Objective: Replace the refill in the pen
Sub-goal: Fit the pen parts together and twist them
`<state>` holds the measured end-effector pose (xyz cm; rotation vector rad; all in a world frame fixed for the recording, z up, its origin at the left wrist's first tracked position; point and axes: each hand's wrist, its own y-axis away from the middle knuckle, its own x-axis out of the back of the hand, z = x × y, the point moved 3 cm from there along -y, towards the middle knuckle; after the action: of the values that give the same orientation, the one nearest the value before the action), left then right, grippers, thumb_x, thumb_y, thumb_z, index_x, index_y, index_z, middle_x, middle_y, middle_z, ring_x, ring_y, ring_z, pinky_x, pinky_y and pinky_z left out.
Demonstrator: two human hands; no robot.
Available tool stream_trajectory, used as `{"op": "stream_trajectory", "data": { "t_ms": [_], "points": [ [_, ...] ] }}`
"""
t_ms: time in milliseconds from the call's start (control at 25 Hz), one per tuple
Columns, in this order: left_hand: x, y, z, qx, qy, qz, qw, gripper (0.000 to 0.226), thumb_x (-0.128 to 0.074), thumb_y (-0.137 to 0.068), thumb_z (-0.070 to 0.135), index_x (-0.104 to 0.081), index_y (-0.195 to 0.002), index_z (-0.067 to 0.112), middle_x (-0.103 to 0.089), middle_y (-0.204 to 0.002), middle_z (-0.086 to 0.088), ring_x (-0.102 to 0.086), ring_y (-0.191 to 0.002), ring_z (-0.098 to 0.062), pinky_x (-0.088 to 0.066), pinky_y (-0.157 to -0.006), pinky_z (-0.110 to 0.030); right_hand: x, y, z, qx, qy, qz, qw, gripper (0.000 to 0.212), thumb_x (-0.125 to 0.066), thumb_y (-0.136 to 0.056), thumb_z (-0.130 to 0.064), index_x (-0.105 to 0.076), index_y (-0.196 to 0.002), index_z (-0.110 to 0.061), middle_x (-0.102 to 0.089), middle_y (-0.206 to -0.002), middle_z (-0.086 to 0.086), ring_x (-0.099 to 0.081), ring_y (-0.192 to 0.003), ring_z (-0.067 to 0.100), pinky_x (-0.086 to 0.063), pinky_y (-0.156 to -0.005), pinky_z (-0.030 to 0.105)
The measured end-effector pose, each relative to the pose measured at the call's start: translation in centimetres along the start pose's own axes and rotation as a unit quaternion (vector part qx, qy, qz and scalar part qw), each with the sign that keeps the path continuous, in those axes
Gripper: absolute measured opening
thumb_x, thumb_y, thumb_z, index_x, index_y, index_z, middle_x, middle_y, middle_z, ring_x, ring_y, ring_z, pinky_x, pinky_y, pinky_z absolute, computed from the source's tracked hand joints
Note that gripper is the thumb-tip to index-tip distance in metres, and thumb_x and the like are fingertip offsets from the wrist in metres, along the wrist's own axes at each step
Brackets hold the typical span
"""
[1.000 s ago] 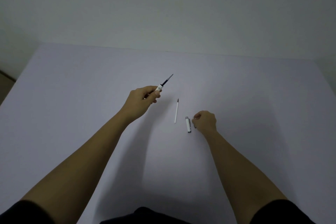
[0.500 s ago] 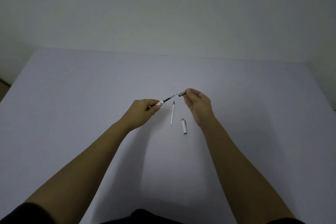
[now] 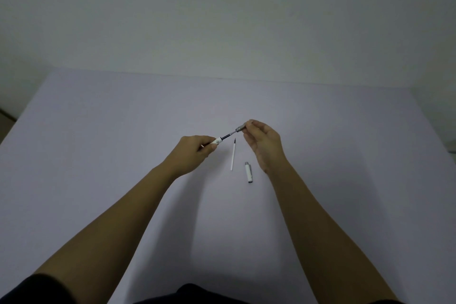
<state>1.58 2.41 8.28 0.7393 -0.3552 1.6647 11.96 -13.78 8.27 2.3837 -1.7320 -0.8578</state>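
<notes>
Holding the pen barrel (image 3: 215,142) in a closed left hand (image 3: 191,153), with a dark refill (image 3: 228,135) sticking out of it, the person pinches the grey tip piece (image 3: 240,127) in the right hand (image 3: 262,142) at the refill's point. A white refill (image 3: 233,155) and the cap (image 3: 248,171) lie on the bench (image 3: 98,143) just below. I judge the swap made, with tip and cap left to fit.

Not much else here tbh. Plain pale lavender tabletop (image 3: 103,145) fills most of the view, with its far edge running across toward 12 o'clock. Behind it there's a bare, dull grey-white wall (image 3: 222,12). At 9 o'clock, a sliver of brownish floor (image 3: 5,119) peeks past the tabletop's left corner.
</notes>
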Motion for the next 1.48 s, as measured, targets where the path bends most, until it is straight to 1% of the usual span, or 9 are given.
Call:
{"op": "stream_trajectory", "data": {
  "t_ms": [280, 440, 560, 720, 920, 960, 1160, 1320, 1480],
  "points": [
    [0.7, 0.1, 0.4, -0.008, -0.004, 0.019, 1.0, 0.026, -0.049, -0.093, 0.034, -0.066, -0.086, 0.016, -0.063, -0.075, -0.015, -0.042, -0.053, -0.006, -0.034, -0.052, -0.019, -0.5, 0.9, 0.3, 0.039, 0.096, -0.042, 0.994, 0.008, -0.065, -0.085, -0.013, -0.061, -0.09, -0.017, -0.07, -0.088, 0.002, -0.068, -0.085, 0.012, -0.054, -0.074, 0.017],
    [0.9, 0.2, 1.2, -0.03, -0.01, 0.01, 0.999, 0.023, -0.048, -0.094, 0.03, -0.066, -0.088, 0.018, -0.06, -0.073, -0.01, -0.044, -0.056, -0.006, -0.034, -0.054, -0.022, -0.8, 1.4, 0.7, 0.066, 0.2, -0.085, 0.974, 0.009, -0.064, -0.085, -0.016, -0.066, -0.092, -0.022, -0.07, -0.091, 0.004, -0.069, -0.091, 0.014, -0.055, -0.076, 0.018],
    [1.0, 0.5, 1.2, -0.028, 0.003, 0.001, 1.0, 0.02, -0.05, -0.093, 0.033, -0.067, -0.092, 0.024, -0.065, -0.078, -0.006, -0.048, -0.061, -0.01, -0.037, -0.057, -0.022, -0.9, 1.6, 0.4, 0.083, 0.274, -0.075, 0.955, 0.006, -0.065, -0.085, -0.024, -0.067, -0.086, -0.019, -0.072, -0.082, 0.002, -0.071, -0.079, 0.009, -0.056, -0.076, 0.022],
    [1.4, 1.0, 1.1, -0.021, 0.044, 0.008, 0.999, 0.012, -0.058, -0.088, 0.035, -0.067, -0.093, 0.031, -0.063, -0.076, 0.006, -0.05, -0.06, -0.004, -0.038, -0.057, -0.018, -0.9, 1.9, -0.3, 0.124, 0.419, -0.038, 0.899, 0.031, -0.063, -0.083, -0.043, -0.066, -0.078, -0.013, -0.067, -0.066, -0.006, -0.066, -0.06, 0.004, -0.056, -0.071, 0.025],
    [1.9, 1.1, 1.6, -0.014, 0.046, 0.023, 0.999, 0.012, -0.056, -0.089, 0.025, -0.067, -0.087, 0.027, -0.056, -0.063, 0.008, -0.044, -0.049, 0.001, -0.033, -0.053, -0.02, -1.5, 2.6, -1.1, 0.156, 0.376, -0.091, 0.909, 0.003, -0.061, -0.087, -0.025, -0.064, -0.088, -0.026, -0.071, -0.082, -0.008, -0.072, -0.081, 0.015, -0.058, -0.08, 0.033],
    [2.1, 1.2, 1.6, -0.013, 0.047, 0.023, 0.999, 0.013, -0.055, -0.089, 0.023, -0.068, -0.087, 0.026, -0.055, -0.062, 0.008, -0.044, -0.048, 0.001, -0.033, -0.053, -0.02, -1.5, 2.6, -1.2, 0.164, 0.382, -0.107, 0.903, 0.009, -0.06, -0.087, -0.02, -0.066, -0.086, -0.027, -0.072, -0.082, -0.006, -0.072, -0.083, 0.017, -0.057, -0.082, 0.034],
    [2.4, 1.8, 2.2, -0.03, 0.056, 0.01, 0.998, 0.016, -0.054, -0.09, 0.018, -0.068, -0.087, 0.025, -0.053, -0.059, 0.01, -0.044, -0.046, 0.0, -0.035, -0.047, -0.011, -1.4, 2.6, -1.8, 0.171, 0.43, -0.098, 0.881, 0.018, -0.06, -0.088, -0.03, -0.068, -0.078, -0.017, -0.068, -0.065, -0.003, -0.067, -0.058, 0.0, -0.054, -0.065, 0.019],
    [2.5, 1.9, 2.5, -0.026, 0.051, 0.024, 0.998, 0.016, -0.053, -0.091, 0.019, -0.068, -0.088, 0.022, -0.051, -0.058, 0.008, -0.042, -0.045, -0.001, -0.032, -0.05, -0.018, -1.7, 3.2, -2.1, 0.204, 0.405, -0.102, 0.886, 0.014, -0.064, -0.085, -0.029, -0.06, -0.098, -0.026, -0.067, -0.089, -0.008, -0.067, -0.072, -0.002, -0.047, -0.065, 0.007],
    [2.6, 2.0, 2.8, -0.033, 0.059, 0.023, 0.997, 0.016, -0.053, -0.091, 0.018, -0.068, -0.088, 0.021, -0.051, -0.057, 0.009, -0.042, -0.045, -0.002, -0.031, -0.051, -0.019, -1.6, 3.2, -2.5, 0.227, 0.414, -0.125, 0.873, 0.008, -0.064, -0.085, -0.016, -0.066, -0.087, -0.024, -0.069, -0.08, -0.007, -0.069, -0.075, 0.003, -0.056, -0.074, 0.02]
  ]
}}
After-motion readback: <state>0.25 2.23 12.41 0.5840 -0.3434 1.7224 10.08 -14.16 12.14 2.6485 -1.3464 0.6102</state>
